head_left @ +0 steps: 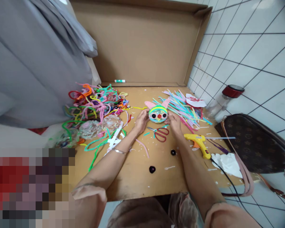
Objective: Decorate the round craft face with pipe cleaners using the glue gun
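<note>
Between my two hands stands a round craft animal (158, 114) in green and yellow bands, with pink ears, black-and-white eyes and a red nose. My left hand (142, 121) grips its left side, fingers partly hidden behind it. At the opposite side my right hand (174, 122) has its fingers closed on the lower edge. Just below the animal lie red-handled scissors (161, 133), touched by neither hand. Two small black pieces, one round (173, 152) and one darker (152, 169), rest nearer the table's front edge.
Tangled pipe cleaners (97, 104) heap up at left beside clear plastic balls (90, 129). Straight pipe cleaners (180, 107) spread at back right. A yellow glue gun (199, 142), tissue (228, 164), brown bag (258, 142) and red-lidded bottle (224, 99) line the right. Cardboard (142, 44) stands behind.
</note>
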The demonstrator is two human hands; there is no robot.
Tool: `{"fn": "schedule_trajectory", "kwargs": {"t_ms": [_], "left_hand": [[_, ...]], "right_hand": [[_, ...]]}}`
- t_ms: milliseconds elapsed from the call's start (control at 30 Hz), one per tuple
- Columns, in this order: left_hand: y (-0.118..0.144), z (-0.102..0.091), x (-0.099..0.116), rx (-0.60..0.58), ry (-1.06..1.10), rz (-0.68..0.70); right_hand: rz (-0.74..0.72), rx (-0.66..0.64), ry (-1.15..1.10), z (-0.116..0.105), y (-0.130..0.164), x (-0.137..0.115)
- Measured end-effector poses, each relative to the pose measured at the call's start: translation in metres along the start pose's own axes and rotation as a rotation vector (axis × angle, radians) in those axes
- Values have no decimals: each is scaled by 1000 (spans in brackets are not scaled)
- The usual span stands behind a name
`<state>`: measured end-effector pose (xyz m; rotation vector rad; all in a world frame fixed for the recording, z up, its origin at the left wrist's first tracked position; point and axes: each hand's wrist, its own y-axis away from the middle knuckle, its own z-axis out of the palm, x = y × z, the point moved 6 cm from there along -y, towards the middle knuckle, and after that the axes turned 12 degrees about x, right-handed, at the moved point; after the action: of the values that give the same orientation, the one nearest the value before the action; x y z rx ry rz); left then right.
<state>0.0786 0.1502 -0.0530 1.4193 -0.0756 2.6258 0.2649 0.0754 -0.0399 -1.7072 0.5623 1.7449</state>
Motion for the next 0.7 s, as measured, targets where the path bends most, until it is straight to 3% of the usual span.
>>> {"fn": "schedule_trajectory", "kwargs": {"t_ms": [233,700], "left_hand": [[-8,-8,-5,63,52,31],[-7,-11,-5,0,-19,28]], "right_hand": [[268,-57,-254,8,12,-5],[265,-64,-310,13,14,1]]}}
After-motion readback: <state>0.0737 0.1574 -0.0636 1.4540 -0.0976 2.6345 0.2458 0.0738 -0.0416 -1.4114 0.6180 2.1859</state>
